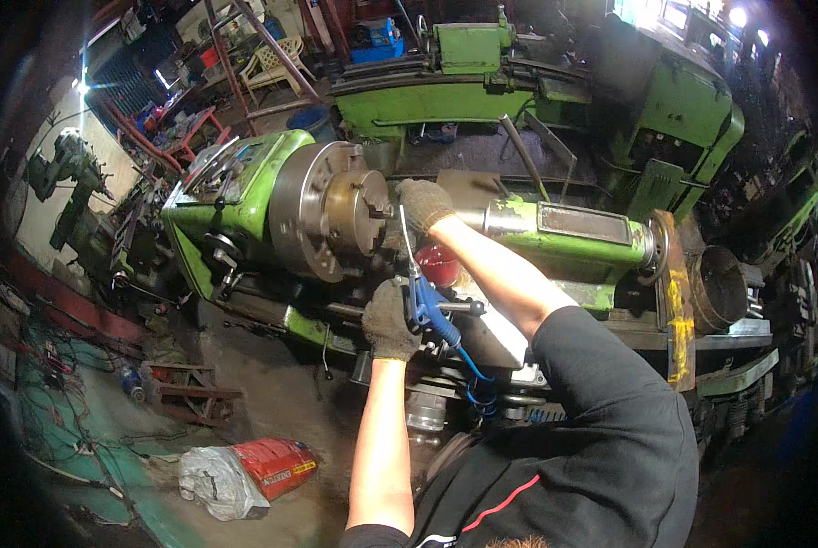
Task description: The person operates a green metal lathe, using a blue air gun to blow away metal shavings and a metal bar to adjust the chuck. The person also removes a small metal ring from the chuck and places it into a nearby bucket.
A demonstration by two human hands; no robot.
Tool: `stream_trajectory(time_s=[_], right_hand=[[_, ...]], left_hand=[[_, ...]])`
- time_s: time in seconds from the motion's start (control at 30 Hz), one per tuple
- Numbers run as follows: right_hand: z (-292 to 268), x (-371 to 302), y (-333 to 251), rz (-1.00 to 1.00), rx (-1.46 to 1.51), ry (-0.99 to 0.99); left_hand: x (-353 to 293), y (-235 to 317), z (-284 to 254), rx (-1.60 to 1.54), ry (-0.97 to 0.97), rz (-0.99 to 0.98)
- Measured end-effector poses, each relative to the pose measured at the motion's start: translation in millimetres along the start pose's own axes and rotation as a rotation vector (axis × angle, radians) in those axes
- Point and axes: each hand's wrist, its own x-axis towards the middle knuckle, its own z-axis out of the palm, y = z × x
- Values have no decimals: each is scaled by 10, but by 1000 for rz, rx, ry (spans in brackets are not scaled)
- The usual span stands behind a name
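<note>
R hand (424,205), gloved, reaches in just right of the chuck (345,215), fingers part-curled; can't tell if it has hold of anything. L hand (391,321), also gloved, is curled against the blue air gun (434,312), nearer the worker (573,438) than the chuck; grip's hidden. Main risk IMO: a glove snags if the spindle's powered w/ fingers that close. Also, the nozzle (405,236) points up by the R hand, so a blast could fling chips; hose (472,363) might catch too. Surface: worn, grimy lathe bed (633,335) right of the chuck, w/ tailstock (560,228). Room: dim, cluttered; 2nd green lathe (464,102) beyond the chuck, red sack (277,466) on the floor (267,384), near left of it.
</note>
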Motion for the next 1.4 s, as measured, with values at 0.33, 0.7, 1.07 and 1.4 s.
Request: stream_trajectory(time_s=[0.33, 0.7, 1.07, 1.4], right_hand=[[-90, 10, -65, 130, 65, -34], [-14, 114, -40, 71, -4, -22], [-101, 191, -104, 151, 61, -125], [-80, 221, -79, 93, 72, -82]], left_hand=[[18, 5, 24, 17, 9, 20], [-2, 15, 11, 46, -29, -6], [-34, -57, 39, 51, -6, -15], [-38, -84, 74, 32, -32, -22]])
